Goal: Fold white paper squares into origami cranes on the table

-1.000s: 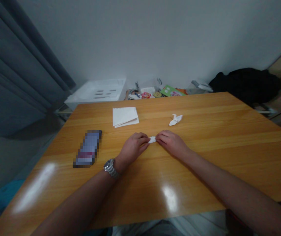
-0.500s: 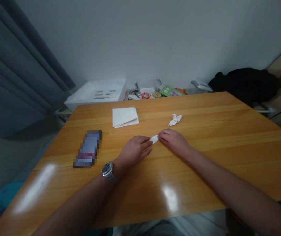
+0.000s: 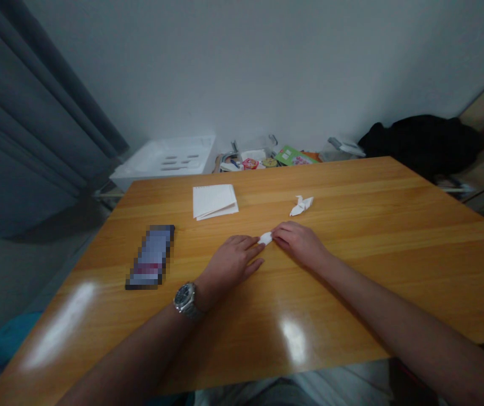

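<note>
A small white piece of folded paper [image 3: 266, 238] lies on the wooden table between my two hands. My left hand [image 3: 231, 260] presses its fingertips on the left end of the paper, the thumb held apart and lower on the tabletop. At the paper's right end, the fingers of my right hand [image 3: 297, 241] are bent together and grip it; they hide that end. Just beyond my right hand rests a white folded paper bird [image 3: 302, 206], touched by neither hand. A metal wristwatch [image 3: 185, 296] is on my left wrist.
Folded white sheets [image 3: 214, 201] lie farther back on the table [image 3: 352, 220]. A phone [image 3: 153, 254] with a blurred screen is on the left. Behind the far edge are a white plastic tray [image 3: 178, 155], a green booklet [image 3: 293, 156] and a black cloth [image 3: 423, 141].
My left thumb has spread slightly away from the fingers. The folded paper and my right hand stay nearly where they were.
</note>
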`<state>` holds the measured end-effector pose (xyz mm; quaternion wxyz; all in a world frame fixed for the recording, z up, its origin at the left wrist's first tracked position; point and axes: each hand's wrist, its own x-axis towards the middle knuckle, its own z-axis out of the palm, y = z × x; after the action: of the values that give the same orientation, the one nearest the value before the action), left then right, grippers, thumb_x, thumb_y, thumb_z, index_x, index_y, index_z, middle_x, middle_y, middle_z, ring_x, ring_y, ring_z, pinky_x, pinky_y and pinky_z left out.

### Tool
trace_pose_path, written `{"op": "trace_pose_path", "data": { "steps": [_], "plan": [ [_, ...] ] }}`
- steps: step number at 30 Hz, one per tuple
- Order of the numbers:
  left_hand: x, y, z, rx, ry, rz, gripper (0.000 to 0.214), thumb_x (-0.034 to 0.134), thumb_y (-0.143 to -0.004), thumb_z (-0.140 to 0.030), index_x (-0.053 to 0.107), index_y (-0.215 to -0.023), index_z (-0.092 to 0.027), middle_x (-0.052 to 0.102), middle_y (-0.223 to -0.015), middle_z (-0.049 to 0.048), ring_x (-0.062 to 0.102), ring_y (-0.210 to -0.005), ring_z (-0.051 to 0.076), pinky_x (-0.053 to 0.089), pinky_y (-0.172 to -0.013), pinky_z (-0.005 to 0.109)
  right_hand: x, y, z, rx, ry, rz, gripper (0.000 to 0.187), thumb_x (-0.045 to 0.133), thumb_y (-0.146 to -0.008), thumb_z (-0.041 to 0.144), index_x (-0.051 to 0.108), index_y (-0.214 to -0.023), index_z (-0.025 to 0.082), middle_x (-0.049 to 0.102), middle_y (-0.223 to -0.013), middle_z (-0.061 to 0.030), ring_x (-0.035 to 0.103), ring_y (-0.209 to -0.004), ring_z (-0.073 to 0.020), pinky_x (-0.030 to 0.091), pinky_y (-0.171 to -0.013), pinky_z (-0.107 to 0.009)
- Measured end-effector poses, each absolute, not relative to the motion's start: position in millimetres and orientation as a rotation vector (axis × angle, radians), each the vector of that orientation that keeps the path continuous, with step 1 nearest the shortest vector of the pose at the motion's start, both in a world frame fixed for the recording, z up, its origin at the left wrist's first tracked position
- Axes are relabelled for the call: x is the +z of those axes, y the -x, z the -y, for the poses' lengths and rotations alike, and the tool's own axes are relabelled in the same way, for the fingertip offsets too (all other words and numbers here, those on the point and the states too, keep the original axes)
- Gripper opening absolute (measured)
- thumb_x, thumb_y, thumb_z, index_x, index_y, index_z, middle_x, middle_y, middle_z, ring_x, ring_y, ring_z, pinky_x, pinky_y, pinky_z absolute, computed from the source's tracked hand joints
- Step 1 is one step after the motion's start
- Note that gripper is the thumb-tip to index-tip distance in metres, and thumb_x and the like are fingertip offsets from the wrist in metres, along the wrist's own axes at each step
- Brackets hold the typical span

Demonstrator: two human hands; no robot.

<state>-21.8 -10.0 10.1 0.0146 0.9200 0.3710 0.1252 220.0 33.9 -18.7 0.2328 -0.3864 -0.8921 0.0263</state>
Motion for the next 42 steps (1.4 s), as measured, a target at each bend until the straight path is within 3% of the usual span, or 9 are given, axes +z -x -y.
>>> {"op": "trace_pose_path", "data": {
  "steps": [13,17,25,31,42],
  "plan": [
    [12,18,15,0.274,-2.918,-1.182,0.040,0.051,-0.101,-0.040,0.061,-0.132,-0.017,0.062,-0.136,0.0120,0.061,-0.112,0.026,0.045,-0.101,0.043,-13,-217,-28,0.042,1.104,2.482,0.020,0.052,-0.099,0.018,0.072,-0.097,0.015,0.072,-0.095,-0.0102,0.065,-0.092,-0.0228,0.052,-0.081,-0.034],
    [11,17,16,0.277,-2.938,-1.203,0.040,0.052,-0.100,-0.040,0.061,-0.132,-0.018,0.062,-0.136,0.0114,0.061,-0.113,0.026,0.041,-0.105,0.045,-8,-219,-20,0.140,1.075,2.453,0.024,0.052,-0.099,0.020,0.075,-0.106,0.017,0.072,-0.108,-0.0123,0.066,-0.101,-0.0239,0.055,-0.090,-0.038],
    [15,16,17,0.325,-2.963,-1.252,0.037,0.053,-0.099,-0.040,0.061,-0.131,-0.023,0.067,-0.128,0.0074,0.055,-0.122,0.027,0.021,-0.119,0.056,-6,-224,-15,0.164,1.109,2.519,0.041,0.046,-0.103,0.040,0.068,-0.128,0.015,0.063,-0.136,-0.0162,0.061,-0.123,-0.0286,0.051,-0.104,-0.045],
    [11,15,17,0.324,-2.962,-1.257,0.041,0.050,-0.100,-0.043,0.059,-0.133,-0.020,0.059,-0.140,0.0103,0.048,-0.133,0.028,0.021,-0.120,0.053,-5,-228,-17,0.180,1.153,2.540,0.044,0.043,-0.104,0.041,0.064,-0.134,0.016,0.057,-0.143,-0.0160,0.055,-0.131,-0.0285,0.046,-0.109,-0.046],
    [10,16,16,0.307,-2.891,-1.222,0.038,0.048,-0.101,-0.036,0.055,-0.136,-0.021,0.059,-0.139,0.0097,0.052,-0.129,0.026,0.027,-0.118,0.050,-1,-222,-12,0.136,1.168,2.517,0.046,0.045,-0.103,0.043,0.059,-0.139,0.019,0.060,-0.140,-0.0155,0.058,-0.127,-0.0296,0.048,-0.106,-0.049]
  ]
}}
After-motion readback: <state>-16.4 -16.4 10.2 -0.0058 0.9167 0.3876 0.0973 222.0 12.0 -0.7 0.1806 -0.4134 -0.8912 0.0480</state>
